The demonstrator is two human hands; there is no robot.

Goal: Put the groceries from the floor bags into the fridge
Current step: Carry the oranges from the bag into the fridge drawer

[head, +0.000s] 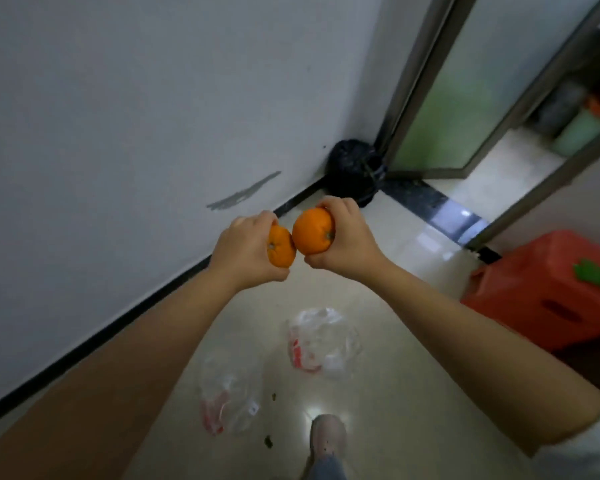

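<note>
Out in front of me, above the pale tiled floor (pixel 378 393), I have an orange in each hand. My left hand (pixel 246 249) curls around the smaller orange (pixel 280 247), thumb beneath and fingers over the top; my right hand (pixel 349 237) wraps the bigger orange (pixel 311 231) the same way. The two fruits touch, or very nearly, in the middle.

Each one looks like a firm, roundish fruit with a dimpled peel, so I judge it gives decent friction and some heft for its size. It should not be fragile, though a hard squeeze or a drop on the tiles could bruise it. A cupped grip round the widest part, as I have now, seems the safest hold; pinching near the stem end would let it roll out.

Below my arms two thin plastic bags (pixel 321 341) lie slumped on the floor, the nearer bag (pixel 229 393) close to my shoe (pixel 328 434). Both look limp and nearly flat. A red plastic stool (pixel 548 289) stands to the right, and a dark bag (pixel 352 169) sits in the corner by the glass door (pixel 440 109). No fridge is in view, so the carry comes next.
</note>
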